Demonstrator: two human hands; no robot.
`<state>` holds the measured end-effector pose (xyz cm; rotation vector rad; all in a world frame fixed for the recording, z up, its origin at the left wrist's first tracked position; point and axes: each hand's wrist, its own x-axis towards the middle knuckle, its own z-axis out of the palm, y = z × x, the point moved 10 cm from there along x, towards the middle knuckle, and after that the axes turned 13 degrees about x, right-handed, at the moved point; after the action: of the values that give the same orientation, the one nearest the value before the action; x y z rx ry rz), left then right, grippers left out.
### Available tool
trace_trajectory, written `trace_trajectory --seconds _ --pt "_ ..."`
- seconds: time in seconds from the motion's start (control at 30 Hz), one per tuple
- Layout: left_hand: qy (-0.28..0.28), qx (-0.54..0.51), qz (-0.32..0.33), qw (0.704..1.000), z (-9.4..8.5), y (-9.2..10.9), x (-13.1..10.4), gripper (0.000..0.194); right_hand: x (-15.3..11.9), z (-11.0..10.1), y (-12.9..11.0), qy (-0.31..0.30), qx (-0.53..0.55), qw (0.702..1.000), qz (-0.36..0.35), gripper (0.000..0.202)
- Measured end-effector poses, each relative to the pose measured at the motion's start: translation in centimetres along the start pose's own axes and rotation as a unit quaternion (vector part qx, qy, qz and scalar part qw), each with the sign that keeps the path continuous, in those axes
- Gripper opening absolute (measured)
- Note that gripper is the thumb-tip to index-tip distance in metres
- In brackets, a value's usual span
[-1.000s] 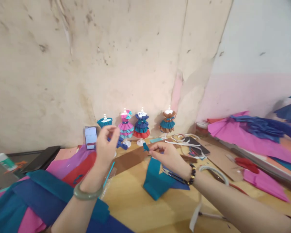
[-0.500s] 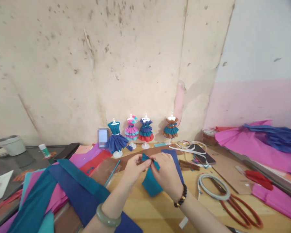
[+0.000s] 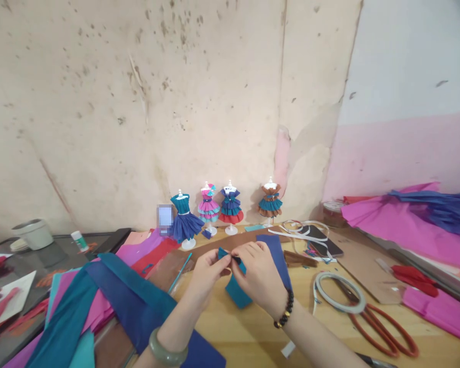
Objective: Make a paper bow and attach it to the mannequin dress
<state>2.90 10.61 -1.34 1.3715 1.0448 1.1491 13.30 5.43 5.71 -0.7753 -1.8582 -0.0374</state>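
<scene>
Clock face: I am centring it on the hands, with twelve pointing at the wall [image 3: 214, 102].

Item 1: small teal piece [image 3: 223, 253], one. It is sitting at the clock's centre, above the counter [image 3: 249, 332], pinched from both sides.
Item 2: left hand [image 3: 210, 268], one, wearing a green bangle [image 3: 168, 350]. Its fingers are grasping the piece between thumb and forefinger.
Item 3: right hand [image 3: 259, 268], one, wearing a beaded bracelet [image 3: 284, 313]. Its thumb and fingers are closing together on the piece's right end; a dark bit is showing there, too blurred for me to name.
Item 4: teal strip [image 3: 236, 296], lying at six o'clock, partly hidden under the hands.
Item 5: blue strip [image 3: 276, 250], lying near three o'clock, just beside the right hand.
Item 6: dressed stands, four, all standing upright: teal and blue [image 3: 186, 225] at ten; pink [image 3: 208, 208] at eleven; navy and red [image 3: 230, 207] at twelve; brown and teal [image 3: 270, 205] between one and two.
Item 7: dark phone [image 3: 334, 249], lying at three.
Item 8: tape roll [image 3: 320, 291], lying between three and four, touching orange-handled scissors [image 3: 383, 332] at four.
Item 9: long folded strips [image 3: 134, 299], teal and blue, lying between eight and nine.
</scene>
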Motion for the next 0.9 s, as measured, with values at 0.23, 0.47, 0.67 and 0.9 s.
trace_trajectory --seconds 0.23,0.47,0.67,0.9 --pt "-0.015 -0.021 -0.001 1.000 0.3 0.1 -0.2 0.027 -0.1 0.4 0.0 -0.017 -0.004 1.000 -0.003 0.007" --pt "0.020 -0.028 -0.015 0.999 -0.9 -0.2 -0.2 0.030 0.0 0.3 0.0 -0.020 -0.010 1.000 -0.005 0.007" --pt "0.007 -0.019 -0.030 0.999 -0.7 -0.6 -0.4 0.033 -0.2 0.8 -0.3 -0.033 -0.019 0.999 -0.009 0.008" --pt "-0.022 -0.018 -0.035 0.999 0.2 -1.5 -0.3 0.035 -0.4 0.5 -0.3 -0.024 -0.018 1.000 -0.009 0.011"
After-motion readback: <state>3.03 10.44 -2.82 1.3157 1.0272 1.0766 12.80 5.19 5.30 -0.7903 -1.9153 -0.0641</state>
